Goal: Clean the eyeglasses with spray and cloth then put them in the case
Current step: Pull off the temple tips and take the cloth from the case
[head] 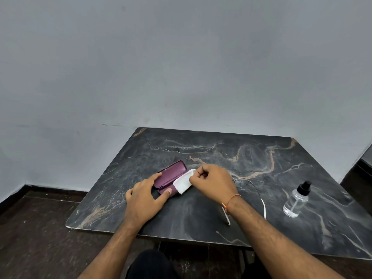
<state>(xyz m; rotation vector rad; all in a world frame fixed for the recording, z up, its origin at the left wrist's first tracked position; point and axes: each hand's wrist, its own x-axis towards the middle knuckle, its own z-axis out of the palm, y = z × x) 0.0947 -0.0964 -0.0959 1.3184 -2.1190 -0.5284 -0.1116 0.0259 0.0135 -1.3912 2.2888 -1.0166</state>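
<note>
A maroon eyeglass case (171,175) lies open on the dark marble table (201,218). My left hand (145,200) holds the case, fingers on its lid and thumb on its lower half. A white cloth (182,183) hangs over the case's right end, and my right hand (213,183) pinches its far edge. Thin-framed eyeglasses (244,183) lie on the table behind my right wrist, partly hidden, their white-tipped arms pointing toward me. A clear spray bottle (296,200) with a black top stands at the right.
A grey wall runs behind the table. Dark floor shows to the left and below the table's front edge. My knee is under the near edge.
</note>
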